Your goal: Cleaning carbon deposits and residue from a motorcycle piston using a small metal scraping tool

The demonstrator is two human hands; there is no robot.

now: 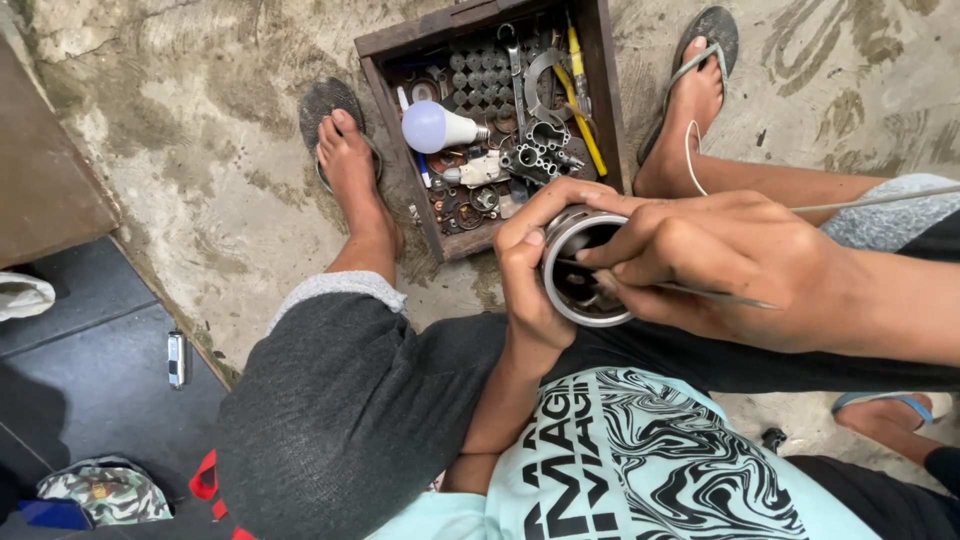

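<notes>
- The wooden toolbox (600, 120) is sitting on the concrete floor (220, 180), beyond the hands.
- The left hand (535, 275) is wrapping around the metal cylinder (575, 240), mouth tilting rightward.
- The right hand (720, 265) is pinching a thin rod (700, 291), its tip probably inside.

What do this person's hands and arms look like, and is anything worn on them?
Both are bare: the left hand and right hand wear no gloves, rings or watch that I can see, and both forearms are uncovered. No sleeve reaches the arms in view; the pale turquoise T-shirt with black swirl print shows below.
</notes>
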